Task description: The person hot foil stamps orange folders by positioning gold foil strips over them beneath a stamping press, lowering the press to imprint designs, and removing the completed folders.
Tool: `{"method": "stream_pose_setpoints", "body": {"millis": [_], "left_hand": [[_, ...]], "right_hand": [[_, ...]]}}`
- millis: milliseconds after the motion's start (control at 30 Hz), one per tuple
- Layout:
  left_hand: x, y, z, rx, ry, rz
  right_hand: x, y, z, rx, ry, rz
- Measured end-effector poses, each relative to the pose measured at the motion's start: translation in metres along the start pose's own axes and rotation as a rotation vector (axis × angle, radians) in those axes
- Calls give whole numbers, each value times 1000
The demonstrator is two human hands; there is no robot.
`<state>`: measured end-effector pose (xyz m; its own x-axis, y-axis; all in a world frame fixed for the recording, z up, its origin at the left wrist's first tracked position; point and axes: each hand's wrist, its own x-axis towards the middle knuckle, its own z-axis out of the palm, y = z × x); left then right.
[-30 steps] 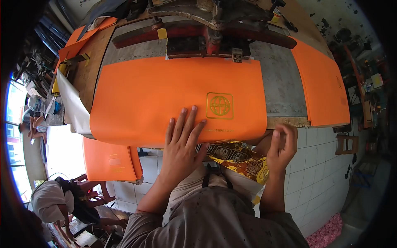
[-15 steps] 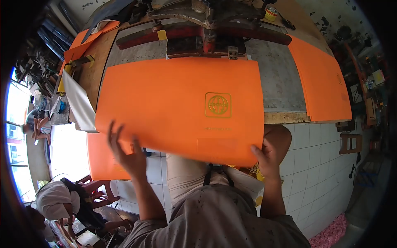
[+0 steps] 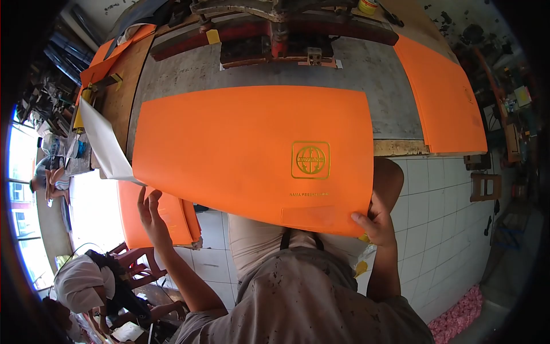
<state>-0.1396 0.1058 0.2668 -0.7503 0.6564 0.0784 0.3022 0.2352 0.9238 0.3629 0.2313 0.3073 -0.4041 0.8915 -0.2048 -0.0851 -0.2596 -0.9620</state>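
A large orange folder cover (image 3: 229, 137) spans the middle of the view, its near edge bowed toward my lap. A gold globe emblem (image 3: 311, 160) in a square frame is stamped on its right half, above a small line of gold lettering. My right hand (image 3: 378, 223) pinches the near right corner, thumb on top and the other fingers partly hidden beneath. At the near left corner, my left hand (image 3: 153, 218) has its fingers stretched up beside the edge; whether the fingertips touch the cover I cannot tell.
Behind the cover stands an iron press (image 3: 275, 34) on a grey metal bench top (image 3: 395, 86). More orange covers lie at the right (image 3: 447, 97) and at lower left (image 3: 154, 215). A silvery sheet (image 3: 106, 140) hangs off the left edge. Another person (image 3: 86, 281) sits at lower left.
The cover has come back toward me, away from the press, and its emblem has moved nearer. My left hand has shifted left and down to the cover's corner; my right hand keeps its pinch.
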Motion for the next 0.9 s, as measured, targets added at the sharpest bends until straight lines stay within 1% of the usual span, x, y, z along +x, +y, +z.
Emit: {"method": "stream_pose_setpoints", "body": {"millis": [67, 167, 400, 567, 700, 900], "left_hand": [[4, 2, 2, 42, 1, -8], [5, 0, 8, -10, 53, -11], [11, -10, 9, -58, 29, -21], [13, -2, 15, -85, 46, -23], [15, -2, 15, -98, 20, -44], [12, -1, 12, -131, 24, -49]], "right_hand": [[-2, 0, -2, -15, -9, 12], [-5, 3, -7, -11, -7, 39], [-7, 4, -11, -13, 5, 45], [-8, 3, -11, -12, 22, 31], [-8, 3, -16, -24, 5, 32], [-8, -1, -15, -53, 3, -35]]}}
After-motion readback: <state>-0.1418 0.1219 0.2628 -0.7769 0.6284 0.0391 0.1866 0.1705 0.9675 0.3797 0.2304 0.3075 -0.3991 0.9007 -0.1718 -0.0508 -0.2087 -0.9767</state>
